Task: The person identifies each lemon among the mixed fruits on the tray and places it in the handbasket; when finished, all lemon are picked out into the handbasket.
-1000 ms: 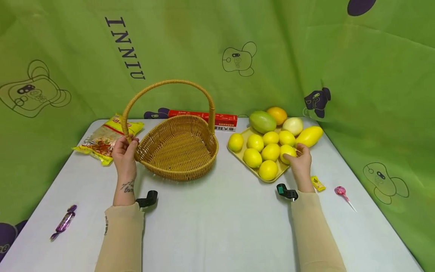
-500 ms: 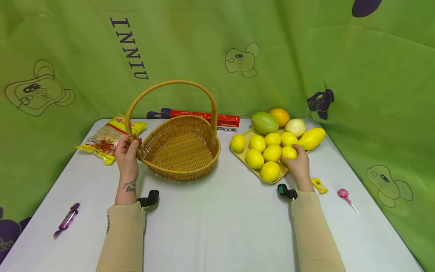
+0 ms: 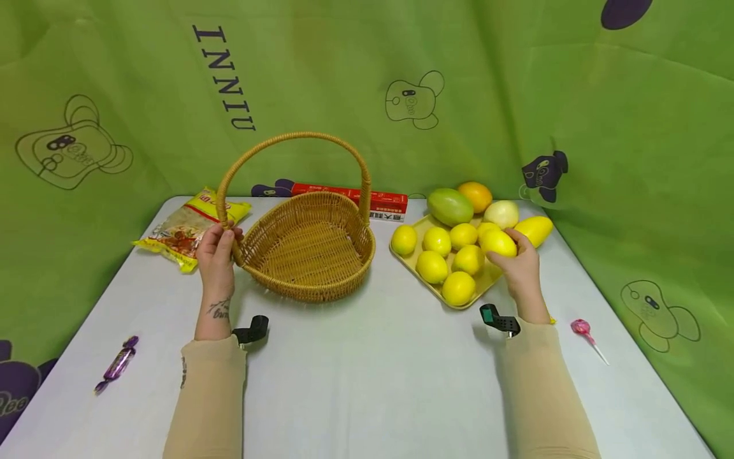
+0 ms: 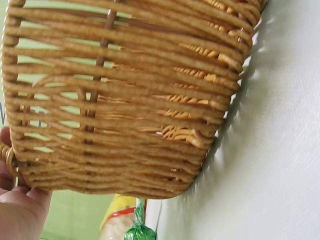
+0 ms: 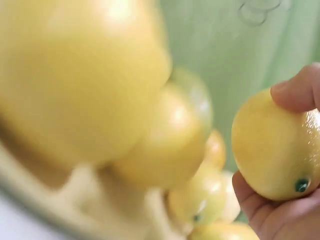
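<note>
My left hand (image 3: 216,255) grips the foot of the handle on a wicker basket (image 3: 309,293), which stands upright on the table. In the left wrist view the woven wall of the basket (image 4: 125,110) fills most of the picture, with fingers at its lower left. At the right, my right hand (image 3: 524,274) holds a yellow lemon (image 3: 497,243) between thumb and fingers, raised above a square beige tray (image 3: 486,274). Several more lemons (image 3: 432,266) lie on that tray. Close up in the right wrist view, the held lemon (image 5: 270,145) shows a green stem spot.
Behind the tray sit a green mango (image 3: 450,206), an orange fruit (image 3: 474,197), a pale round fruit (image 3: 501,214) and a yellow mango (image 3: 536,231). A red box (image 3: 390,203) and a yellow food bag (image 3: 186,226) flank the basket. A purple candy (image 3: 118,363) and pink lollipop (image 3: 582,327) lie outward.
My right hand has closed round a lemon on the tray and lifted it up and slightly right. The left hand keeps its hold on the basket; the head view has shifted a little.
</note>
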`<state>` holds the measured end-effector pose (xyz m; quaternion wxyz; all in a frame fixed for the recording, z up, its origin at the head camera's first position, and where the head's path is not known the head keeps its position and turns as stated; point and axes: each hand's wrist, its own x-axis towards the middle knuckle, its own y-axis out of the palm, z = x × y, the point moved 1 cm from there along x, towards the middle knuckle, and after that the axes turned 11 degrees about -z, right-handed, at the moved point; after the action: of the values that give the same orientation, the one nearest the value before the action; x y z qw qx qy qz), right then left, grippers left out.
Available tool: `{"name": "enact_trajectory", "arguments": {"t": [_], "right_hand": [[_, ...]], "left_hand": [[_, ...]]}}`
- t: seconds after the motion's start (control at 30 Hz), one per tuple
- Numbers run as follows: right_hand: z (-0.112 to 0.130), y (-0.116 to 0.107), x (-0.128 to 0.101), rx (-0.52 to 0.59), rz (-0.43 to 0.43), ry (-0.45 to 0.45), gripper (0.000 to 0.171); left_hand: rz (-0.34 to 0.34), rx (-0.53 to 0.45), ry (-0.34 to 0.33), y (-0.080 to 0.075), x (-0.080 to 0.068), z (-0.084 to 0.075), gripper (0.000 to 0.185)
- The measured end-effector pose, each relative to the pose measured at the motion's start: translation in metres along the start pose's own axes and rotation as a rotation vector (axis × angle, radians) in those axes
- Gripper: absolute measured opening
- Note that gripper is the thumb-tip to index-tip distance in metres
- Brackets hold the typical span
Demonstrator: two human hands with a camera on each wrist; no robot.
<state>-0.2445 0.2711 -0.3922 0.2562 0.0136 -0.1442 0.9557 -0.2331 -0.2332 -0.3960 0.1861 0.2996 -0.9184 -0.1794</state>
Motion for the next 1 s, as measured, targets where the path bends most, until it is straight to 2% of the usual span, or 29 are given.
{"name": "enact_trajectory", "arguments": {"t": [0.2,0.33,0.5,0.73,1.0], "right_hand": [[0.028,0.015,-0.011,0.318,0.171,-0.056,0.06],[0.044,0.036,-0.027,0.417,0.339,-0.083,0.056],[0.064,0.072,-0.051,0.396,0.501,-0.113,0.056],[0.083,0.133,-0.08,0.367,0.693,-0.157,0.061],[0.093,0.196,-0.108,0.19,0.768,-0.203,0.064]], "left_hand": [[0.03,0.014,-0.005,-0.002,0.003,-0.002,0.011],[0.036,0.014,-0.018,-0.003,0.004,-0.002,0.012],[0.046,-0.023,-0.047,-0.005,0.004,-0.004,0.016],[0.087,-0.03,-0.031,-0.003,0.003,-0.008,0.025],[0.095,-0.047,-0.033,-0.003,0.001,-0.011,0.027]]}}
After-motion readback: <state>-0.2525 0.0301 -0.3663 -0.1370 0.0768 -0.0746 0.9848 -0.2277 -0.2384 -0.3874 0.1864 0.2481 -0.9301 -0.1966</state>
